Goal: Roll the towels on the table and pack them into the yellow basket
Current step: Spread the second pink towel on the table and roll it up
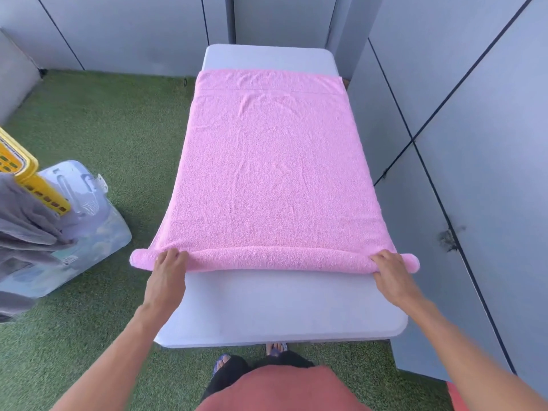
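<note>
Head view. A pink towel [272, 161] lies spread flat along a white desk [267, 307], its near end turned over into a short roll [275, 258] that runs across the desk and overhangs both long edges. The flat part of the towel stretches away beyond the two grips to the far end of the desk, where a bare strip of desk shows; bare desk also lies on the person's side of the grips.

The left hand [167, 274] sits on the roll near its left end, fingers curled over the top of the roll, so its grip is closed on the towel. The right hand [391, 272] sits near the right end, fingers bent over the roll and thumb at its near side, likewise gripping it. The middle of the roll lies between the two grips, untouched.

Well to the left of the left grip, at the frame edge, stands the yellow basket [20, 170] with a grey towel [26, 229] hanging over it, beside a clear plastic box [89, 209] on green artificial turf [112, 120]. Grey wall panels [474, 114] rise to the right of the right grip.
</note>
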`<state>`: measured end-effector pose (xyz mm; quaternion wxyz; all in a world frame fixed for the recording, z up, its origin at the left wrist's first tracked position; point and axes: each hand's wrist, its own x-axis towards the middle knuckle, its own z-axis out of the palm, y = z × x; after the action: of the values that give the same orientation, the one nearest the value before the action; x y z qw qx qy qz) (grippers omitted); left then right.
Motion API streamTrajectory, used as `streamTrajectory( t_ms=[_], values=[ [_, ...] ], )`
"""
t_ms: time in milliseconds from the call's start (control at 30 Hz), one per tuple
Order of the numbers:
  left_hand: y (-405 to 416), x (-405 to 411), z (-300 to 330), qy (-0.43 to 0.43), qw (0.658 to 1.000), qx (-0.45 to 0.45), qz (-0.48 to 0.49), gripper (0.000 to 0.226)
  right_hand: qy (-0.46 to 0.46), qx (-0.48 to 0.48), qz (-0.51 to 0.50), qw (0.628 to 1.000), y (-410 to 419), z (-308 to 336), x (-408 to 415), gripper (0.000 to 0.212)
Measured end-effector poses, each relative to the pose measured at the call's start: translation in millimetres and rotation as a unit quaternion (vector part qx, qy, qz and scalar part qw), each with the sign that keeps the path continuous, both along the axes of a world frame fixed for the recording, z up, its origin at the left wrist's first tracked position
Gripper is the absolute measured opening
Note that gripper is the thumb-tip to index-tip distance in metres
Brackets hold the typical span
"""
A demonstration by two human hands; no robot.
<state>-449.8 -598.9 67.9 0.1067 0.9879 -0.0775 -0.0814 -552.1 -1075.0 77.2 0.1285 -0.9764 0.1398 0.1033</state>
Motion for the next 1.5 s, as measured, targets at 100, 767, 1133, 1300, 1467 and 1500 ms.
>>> streamTrajectory(
  t_ms=[100, 767, 1133, 1300, 1467, 1500],
  values=[
    [11.6, 4.7, 1.2, 0.054, 0.998, 0.012, -0.009, 0.024, 0.123, -0.003, 0.052, 0.991, -14.4, 8.2, -2.8, 0.033],
    [4.4, -24.4, -6.5, -0.051, 0.998, -0.006, -0.025, 0.055, -0.035, -0.053, -0.013, 0.998, 3.8, 2.1, -7.5, 0.053],
    [25.8, 19.3, 13.1, 0.176, 0.984, -0.022, -0.016, 0.04, 0.201, 0.064, 0.023, 0.977, -20.6, 37.7, -5.9, 0.046],
    [24.4, 34.3, 23.9, 0.161, 0.974, -0.141, 0.07, 0.028, 0.15, 0.218, -0.124, 0.956, -25.9, 44.9, 7.1, 0.039],
    [10.5, -6.2, 17.7, -0.035, 0.996, -0.061, 0.058, 0.021, -0.074, 0.01, -0.098, 0.992, -5.0, 23.9, -7.3, 0.012],
    [8.0, -19.4, 13.7, -0.072, 0.997, -0.013, 0.039, 0.026, -0.101, -0.054, -0.072, 0.991, 2.0, 19.3, -14.2, 0.01]
  ],
)
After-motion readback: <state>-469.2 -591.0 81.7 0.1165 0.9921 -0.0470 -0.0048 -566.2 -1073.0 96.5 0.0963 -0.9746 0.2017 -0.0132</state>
